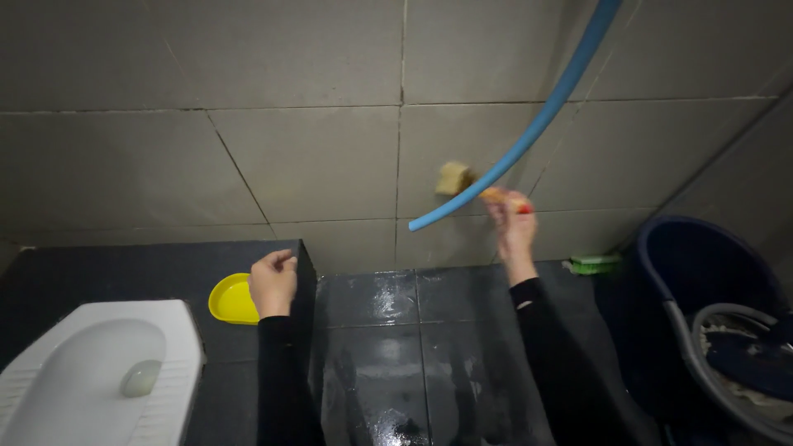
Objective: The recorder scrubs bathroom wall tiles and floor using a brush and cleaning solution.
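Now my right hand (512, 223) pinches a small orange-red thing (504, 196) beside the blue hose (529, 132); my left hand (273, 282), fingers curled shut and empty, hovers left of it.

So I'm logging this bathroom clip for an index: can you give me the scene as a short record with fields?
setting: grey tiled wall, wet black tiled floor
left hand: closed loosely, holds nothing visible, beside round yellow plastic dish
right hand: raised, gripping small orange-red object, close to blue hose
on wall: beige sponge-like block
left: white squat toilet pan
right: dark blue bucket; green brush
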